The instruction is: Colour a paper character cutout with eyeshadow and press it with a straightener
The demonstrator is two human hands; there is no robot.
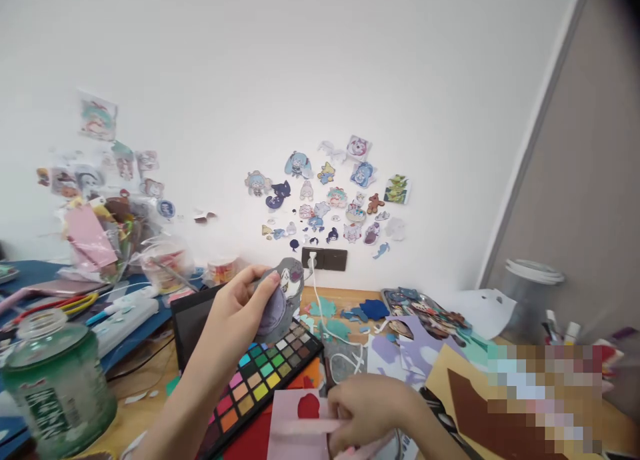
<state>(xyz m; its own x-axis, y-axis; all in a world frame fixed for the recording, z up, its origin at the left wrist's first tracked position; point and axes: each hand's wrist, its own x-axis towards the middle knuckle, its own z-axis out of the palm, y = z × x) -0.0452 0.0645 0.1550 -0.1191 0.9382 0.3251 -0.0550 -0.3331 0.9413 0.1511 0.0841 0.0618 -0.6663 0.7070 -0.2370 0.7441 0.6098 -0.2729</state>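
My left hand (240, 310) holds up a grey felt cut-out figure (283, 300) with a purple round patch, pinched between thumb and fingers above the paint palette (265, 380). Lower down, my right hand (367, 410) is closed on a pink sheet (290, 423) that carries a small red shape (309, 407). The palette lies open with many coloured squares. Felt and paper scraps in teal, blue, lilac and brown are scattered to the right of both hands.
A green glass jar (55, 380) stands at the front left. Pens, tape and bags crowd the back left. Stickers cover the wall above a dark socket (325, 259) with a white cable. A grey bin (530, 300) stands far right.
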